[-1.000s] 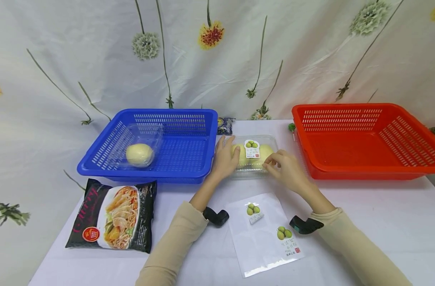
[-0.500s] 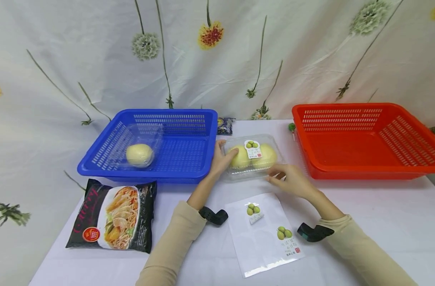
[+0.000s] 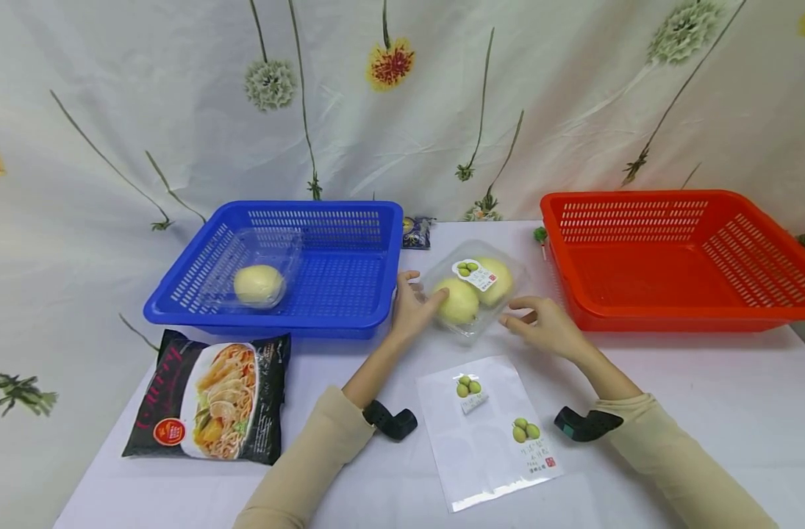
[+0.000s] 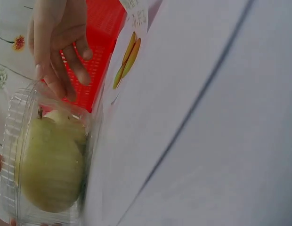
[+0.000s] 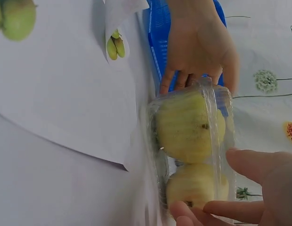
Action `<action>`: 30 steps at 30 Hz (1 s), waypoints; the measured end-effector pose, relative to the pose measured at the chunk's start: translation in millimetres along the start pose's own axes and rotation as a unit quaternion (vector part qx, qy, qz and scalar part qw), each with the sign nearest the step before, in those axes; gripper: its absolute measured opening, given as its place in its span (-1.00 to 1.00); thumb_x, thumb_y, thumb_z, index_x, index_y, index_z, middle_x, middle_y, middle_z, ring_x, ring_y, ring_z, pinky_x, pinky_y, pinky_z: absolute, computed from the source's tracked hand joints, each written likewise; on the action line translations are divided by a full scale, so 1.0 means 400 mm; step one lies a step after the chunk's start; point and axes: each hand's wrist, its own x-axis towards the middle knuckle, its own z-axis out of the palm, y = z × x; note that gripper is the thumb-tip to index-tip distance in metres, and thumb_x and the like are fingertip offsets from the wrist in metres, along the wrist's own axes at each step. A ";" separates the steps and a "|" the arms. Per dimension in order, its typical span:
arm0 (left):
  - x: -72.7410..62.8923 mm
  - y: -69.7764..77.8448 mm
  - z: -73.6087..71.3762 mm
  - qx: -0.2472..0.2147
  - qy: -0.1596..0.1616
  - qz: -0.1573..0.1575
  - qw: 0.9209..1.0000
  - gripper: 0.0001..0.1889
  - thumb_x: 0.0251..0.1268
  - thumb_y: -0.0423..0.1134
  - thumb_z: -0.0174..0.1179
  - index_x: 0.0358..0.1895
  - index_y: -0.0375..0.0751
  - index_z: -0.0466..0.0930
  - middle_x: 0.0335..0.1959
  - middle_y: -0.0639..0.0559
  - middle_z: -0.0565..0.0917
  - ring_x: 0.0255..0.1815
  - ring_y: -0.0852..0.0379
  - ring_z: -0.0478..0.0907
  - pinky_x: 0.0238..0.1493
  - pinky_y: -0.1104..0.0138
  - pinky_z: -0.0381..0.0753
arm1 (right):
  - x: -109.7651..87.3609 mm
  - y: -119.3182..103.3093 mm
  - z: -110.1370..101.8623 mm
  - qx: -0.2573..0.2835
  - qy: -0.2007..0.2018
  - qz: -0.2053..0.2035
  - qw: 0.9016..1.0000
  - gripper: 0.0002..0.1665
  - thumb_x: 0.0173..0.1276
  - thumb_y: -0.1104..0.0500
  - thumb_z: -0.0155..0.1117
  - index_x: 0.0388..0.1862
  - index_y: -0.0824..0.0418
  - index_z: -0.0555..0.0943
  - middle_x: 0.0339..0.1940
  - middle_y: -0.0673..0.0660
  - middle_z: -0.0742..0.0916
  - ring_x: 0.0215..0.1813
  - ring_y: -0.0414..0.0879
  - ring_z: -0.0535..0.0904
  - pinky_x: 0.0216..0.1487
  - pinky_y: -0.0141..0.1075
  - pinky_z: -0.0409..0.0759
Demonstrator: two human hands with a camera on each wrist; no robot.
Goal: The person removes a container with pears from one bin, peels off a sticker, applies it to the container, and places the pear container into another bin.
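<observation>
A clear plastic clamshell box (image 3: 470,339) holds two pale yellow pears (image 3: 458,301), with a pear-printed label (image 3: 473,274) on its lid. At the box's left side my left hand (image 3: 412,308) grips it, thumb over the lid and fingers along the side. My right hand (image 3: 548,327) is by the right front corner with fingers spread; in the left wrist view its fingers (image 4: 73,68) extend close to the box end, and I cannot tell whether they touch it. A white label sheet (image 3: 481,448) lies in front, bearing a whole label and a partly curled one.
On the left stands a blue basket (image 3: 336,321) with another clear box holding a pear (image 3: 258,285). A red basket (image 3: 680,316) stands right. A black noodle packet (image 3: 206,400) lies front left; a small dark packet (image 3: 417,233) and a green-topped stick (image 3: 540,236) lie behind.
The pear box has turned counterclockwise, its right end swinging away. My right hand has drawn off the lid toward the right front corner. The left hand keeps hold at the left side.
</observation>
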 end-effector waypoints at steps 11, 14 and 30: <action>-0.043 0.015 -0.022 0.051 -0.115 -0.016 0.992 -0.16 0.13 -0.06 0.24 0.42 -0.28 0.03 0.13 -0.41 0.44 0.09 -0.27 0.46 0.11 -0.03 0.44 | 0.014 -0.007 0.008 0.116 -0.047 0.077 0.989 -0.15 0.40 0.05 0.12 0.40 0.54 0.02 0.28 0.51 0.38 0.22 0.35 0.41 0.01 -0.07 0.59; -0.054 0.020 -0.023 0.061 -0.133 -0.010 0.989 -0.13 0.13 -0.06 0.24 0.44 -0.29 -0.01 0.15 -0.42 0.44 0.12 -0.28 0.44 0.13 -0.04 0.43 | 0.020 -0.011 0.011 0.138 -0.054 0.088 0.985 -0.05 0.38 0.03 0.15 0.44 0.52 -0.10 0.35 0.51 0.29 0.29 0.36 0.32 0.07 -0.05 0.55; -0.083 0.012 -0.026 0.077 -0.158 0.035 0.984 -0.11 0.17 -0.05 0.21 0.46 -0.32 -0.07 0.36 -0.39 0.23 0.35 -0.29 0.21 0.29 -0.09 0.24 | 0.026 -0.001 0.016 0.171 -0.043 0.080 0.981 0.00 0.34 0.00 0.18 0.50 0.33 -0.15 0.47 0.40 0.12 0.35 0.37 0.23 0.11 0.00 0.51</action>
